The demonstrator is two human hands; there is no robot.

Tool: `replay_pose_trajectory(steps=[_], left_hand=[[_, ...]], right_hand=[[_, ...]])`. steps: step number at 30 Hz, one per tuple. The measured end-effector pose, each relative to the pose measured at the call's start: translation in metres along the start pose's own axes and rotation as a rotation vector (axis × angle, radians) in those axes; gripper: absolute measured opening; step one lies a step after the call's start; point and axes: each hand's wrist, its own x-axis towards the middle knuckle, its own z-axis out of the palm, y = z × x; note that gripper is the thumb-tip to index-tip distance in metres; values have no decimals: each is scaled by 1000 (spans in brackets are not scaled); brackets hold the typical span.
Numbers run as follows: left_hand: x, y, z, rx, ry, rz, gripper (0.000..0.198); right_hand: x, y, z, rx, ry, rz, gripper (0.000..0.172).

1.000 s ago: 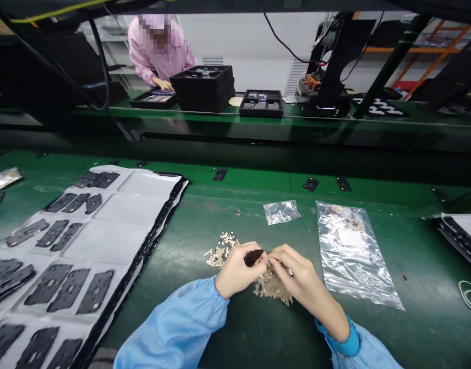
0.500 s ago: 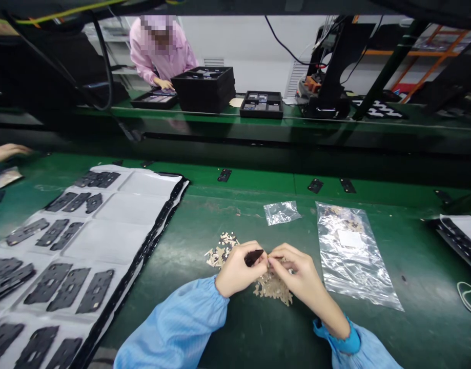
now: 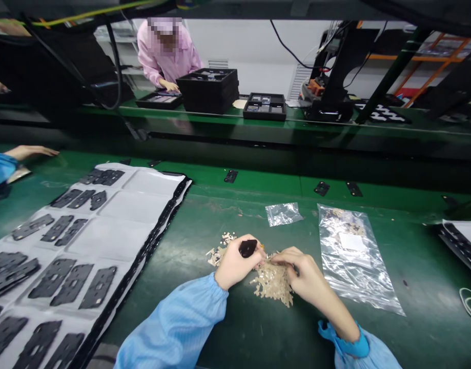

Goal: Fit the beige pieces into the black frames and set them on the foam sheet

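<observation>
My left hand (image 3: 237, 262) is closed around a small black plastic part (image 3: 248, 248), which sticks up between thumb and fingers above the green table. Close by, my right hand (image 3: 302, 269) reaches to the edge of a heap of small beige flat pieces (image 3: 273, 287). Its fingers are drawn together in a pinch, and what lies between them is too small to make out. A second, smaller pile of beige and dark pieces (image 3: 216, 256) lies partly behind my left hand.
On the left stands a white tray (image 3: 123, 225) with rows of black plastic parts. A clear bag (image 3: 358, 261) of pieces lies right, a small clear bag (image 3: 283, 214) behind the heap. A co-worker's hand (image 3: 31, 151) is far left; a person in pink (image 3: 169, 56) works across.
My right hand has moved away from the left hand and down to the heap. The black part has turned in my left hand. At far left, the co-worker's hand has shifted right.
</observation>
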Motion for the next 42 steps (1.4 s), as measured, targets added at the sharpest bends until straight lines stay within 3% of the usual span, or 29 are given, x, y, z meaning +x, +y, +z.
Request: replay_pose_trajectory(steps=[3, 8, 13, 16, 20, 23, 30, 35, 40, 42], left_hand=[[0, 0, 2, -10, -17, 8, 8], [-1, -1, 3, -35, -61, 1, 7], [-3, -3, 4, -17, -115, -2, 6], [-4, -5, 5, -6, -152, -6, 7], [-5, -5, 7, 19, -168, 11, 11], [-6, -3, 7, 61, -116, 61, 12], [-8, -3, 8, 386, 40, 359, 11], [-9, -7, 10, 446, 59, 359, 12], [-8, -7, 9, 413, 64, 285, 13], [-5, -7, 7, 402, 86, 277, 14]], right_hand=[[-1, -2, -5, -50, -43, -43, 49], [2, -1, -3, 159, 45, 128, 19], [4, -3, 2, 507, 33, 118, 23], [5, -7, 4, 605, 46, 209, 10], [6, -6, 8, 672, 59, 245, 8], [5, -3, 11, 665, 94, 254, 8], [3, -5, 14, 601, 151, 235, 11], [4, -9, 17, 541, 139, 215, 11], [5, -8, 15, 652, 128, 268, 9], [4, -5, 6, 693, 206, 309, 9]])
